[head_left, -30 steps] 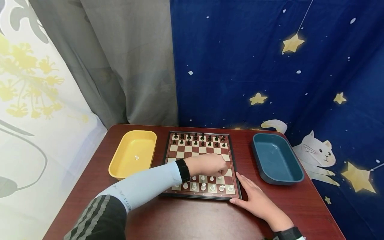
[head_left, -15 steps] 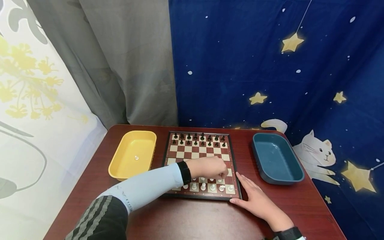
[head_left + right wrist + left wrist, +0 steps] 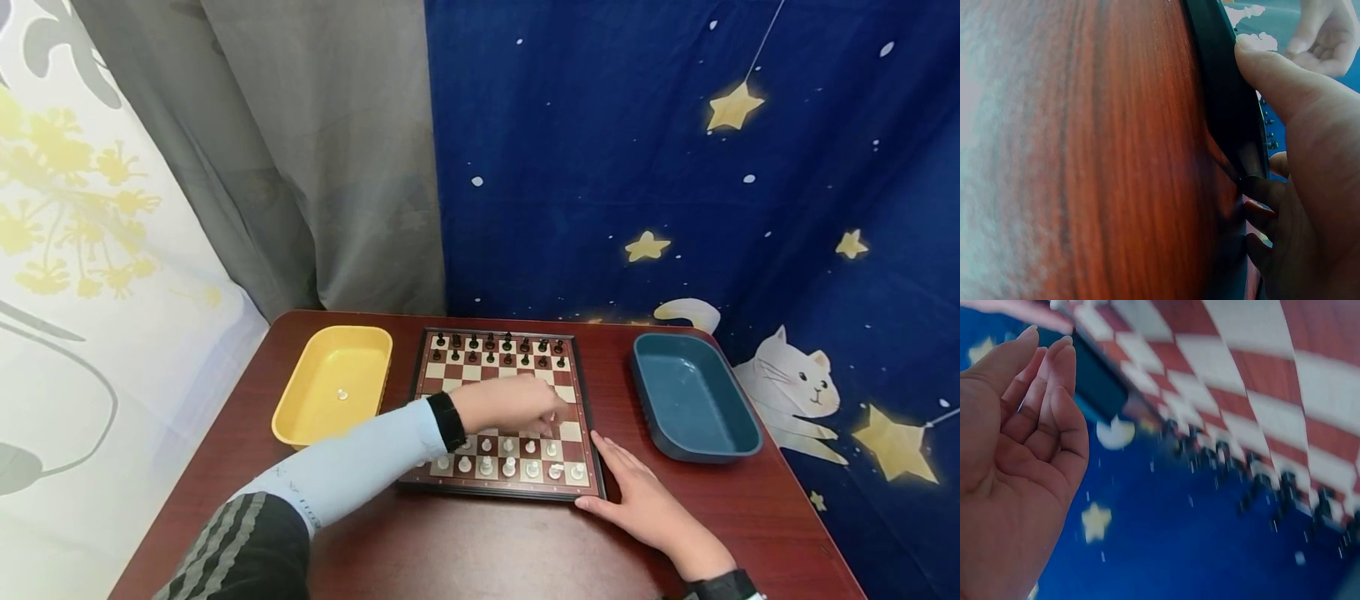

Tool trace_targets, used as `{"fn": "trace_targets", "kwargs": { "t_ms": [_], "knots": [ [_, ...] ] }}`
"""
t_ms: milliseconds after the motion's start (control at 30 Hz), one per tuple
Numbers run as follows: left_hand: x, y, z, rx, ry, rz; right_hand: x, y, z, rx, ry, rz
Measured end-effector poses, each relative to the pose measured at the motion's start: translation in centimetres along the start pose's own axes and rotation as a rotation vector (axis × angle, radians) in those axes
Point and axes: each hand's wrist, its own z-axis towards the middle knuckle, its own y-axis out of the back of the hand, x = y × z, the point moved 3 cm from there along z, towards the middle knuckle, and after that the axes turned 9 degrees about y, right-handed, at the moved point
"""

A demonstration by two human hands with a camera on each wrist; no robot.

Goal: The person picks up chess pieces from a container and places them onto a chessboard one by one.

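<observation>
- My left hand (image 3: 517,404) hangs over the near right part of the red-and-cream chessboard with the black frame (image 3: 501,410), and my pale blue sleeve (image 3: 360,462) crosses the board's near left corner
- From the head view the fingertips of that hand point down at the white pieces, right above a small white chess piece (image 3: 552,430) that stands on the board; I cannot tell whether they touch it
- The left wrist view shows my left fingers (image 3: 1041,394) loosely bent with nothing between them, so that hand grips nothing
- My right hand (image 3: 637,500) lies flat on the dark red wooden table (image 3: 480,550) against the board's near right corner
- In the right wrist view my thumb (image 3: 1272,75) presses straight along the board's black edge (image 3: 1225,94), and the other fingers are tucked low by the corner; they steady the board, not clasp it
- The remaining white pieces (image 3: 510,462) stand in the two nearest rows, the black pieces (image 3: 498,348) in the two far rows
- A yellow rectangular plastic tray (image 3: 300,400) sits just left of the board with one small white piece (image 3: 342,392) in it
- A dark teal rectangular plastic tray (image 3: 652,417) sits to the right of the board
</observation>
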Motion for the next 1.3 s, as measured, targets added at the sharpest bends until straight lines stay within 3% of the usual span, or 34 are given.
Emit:
{"fn": "trace_targets", "kwargs": {
  "t_ms": [167,333,467,567,667,800,900,1300],
  "knots": [
    [5.0,3.0,-4.0,-0.125,0.121,-0.047,0.3,-0.2,0.2,0.014,-0.012,-0.007],
    [11.8,5.1,-10.3,-0.286,0.310,-0.091,0.4,-0.3,0.2,0.014,-0.014,-0.013],
    [16.6,4.6,-15.7,-0.356,0.484,-0.149,0.4,-0.2,0.1,0.011,-0.006,-0.016],
    [19.1,3.4,-19.2,-0.344,0.616,-0.208,0.3,-0.1,0.1,0.005,-0.003,-0.018],
    [20.6,2.0,-21.8,-0.276,0.730,-0.227,0.2,-0.2,0.3,0.003,-0.001,-0.020],
    [22.0,-0.1,-23.4,-0.135,0.827,-0.227,0.2,-0.3,0.4,0.008,-0.004,-0.018],
    [22.3,-1.1,-23.8,-0.060,0.856,-0.247,0.2,-0.3,0.4,0.007,-0.006,-0.014],
    [21.9,-2.6,-23.9,0.016,0.851,-0.204,0.2,-0.3,0.4,-0.003,0.003,-0.008]
  ]
}}
